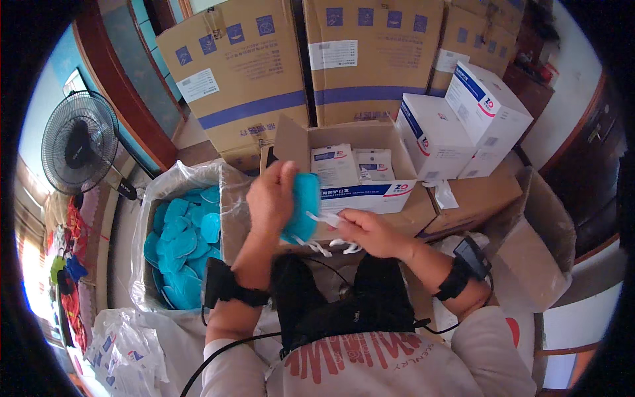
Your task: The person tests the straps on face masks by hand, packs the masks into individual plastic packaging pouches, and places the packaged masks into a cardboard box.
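Observation:
My left hand [270, 197] is closed on a teal face mask [304, 198], held upright in front of my lap. With its fingers pinched, my right hand [372, 231] grips white ear loops [323, 218] stretched from the mask's right side. More white loops [314, 247] dangle below the mask. Just beyond my hands stands an open white carton [360, 200] with white sealed packets [333, 164] in it. To the left, a plastic-lined cardboard box [231, 198] holds a heap of loose teal masks [180, 241].
Large brown cartons [370, 66] form a wall at the back. Two closed white boxes [433, 135] sit at the right on a brown carton [473, 202], beside an open box [539, 245]. A fan [79, 142] stands far left; printed plastic wrappers [126, 347] lie lower left.

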Motion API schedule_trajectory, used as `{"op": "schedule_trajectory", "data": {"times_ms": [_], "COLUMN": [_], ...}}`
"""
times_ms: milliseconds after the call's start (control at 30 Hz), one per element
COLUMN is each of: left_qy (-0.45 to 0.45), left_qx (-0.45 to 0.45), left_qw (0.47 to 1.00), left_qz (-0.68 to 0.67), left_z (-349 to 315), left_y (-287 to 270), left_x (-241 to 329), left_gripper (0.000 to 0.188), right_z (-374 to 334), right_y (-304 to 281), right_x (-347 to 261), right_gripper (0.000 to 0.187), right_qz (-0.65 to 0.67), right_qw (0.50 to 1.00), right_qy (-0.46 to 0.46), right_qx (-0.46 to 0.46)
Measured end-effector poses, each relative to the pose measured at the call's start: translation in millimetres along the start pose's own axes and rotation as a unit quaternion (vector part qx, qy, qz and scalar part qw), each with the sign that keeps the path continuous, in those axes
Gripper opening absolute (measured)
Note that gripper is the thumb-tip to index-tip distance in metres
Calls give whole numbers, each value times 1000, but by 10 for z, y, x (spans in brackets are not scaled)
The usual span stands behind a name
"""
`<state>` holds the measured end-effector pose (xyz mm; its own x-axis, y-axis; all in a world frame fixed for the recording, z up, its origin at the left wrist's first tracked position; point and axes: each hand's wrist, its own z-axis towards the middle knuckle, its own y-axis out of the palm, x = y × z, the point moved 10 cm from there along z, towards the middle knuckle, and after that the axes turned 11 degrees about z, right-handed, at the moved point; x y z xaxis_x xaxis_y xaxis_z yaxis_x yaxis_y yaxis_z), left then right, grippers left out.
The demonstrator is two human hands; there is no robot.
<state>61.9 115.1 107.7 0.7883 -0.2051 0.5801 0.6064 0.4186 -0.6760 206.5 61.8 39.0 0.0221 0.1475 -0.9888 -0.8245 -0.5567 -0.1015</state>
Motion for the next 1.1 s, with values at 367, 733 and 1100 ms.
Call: {"op": "schedule_trajectory", "data": {"times_ms": [367,733,1100], "left_qy": [-48,2,6], "left_qx": [77,86,96], "left_qw": [996,996,995], "left_qz": [6,-27,41], "left_z": [178,158,266], "left_y": [-543,-768,-923], "left_x": [-585,-431,-450], "left_gripper": [33,34,29], "right_z": [-146,27,-59], "right_y": [-313,-287,-179], "right_x": [92,227,-26], "right_gripper": [24,26,25], "right_qz": [69,88,-28], "right_qw": [986,985,988], "right_qy": [150,150,124], "right_qx": [-23,-17,-91]}}
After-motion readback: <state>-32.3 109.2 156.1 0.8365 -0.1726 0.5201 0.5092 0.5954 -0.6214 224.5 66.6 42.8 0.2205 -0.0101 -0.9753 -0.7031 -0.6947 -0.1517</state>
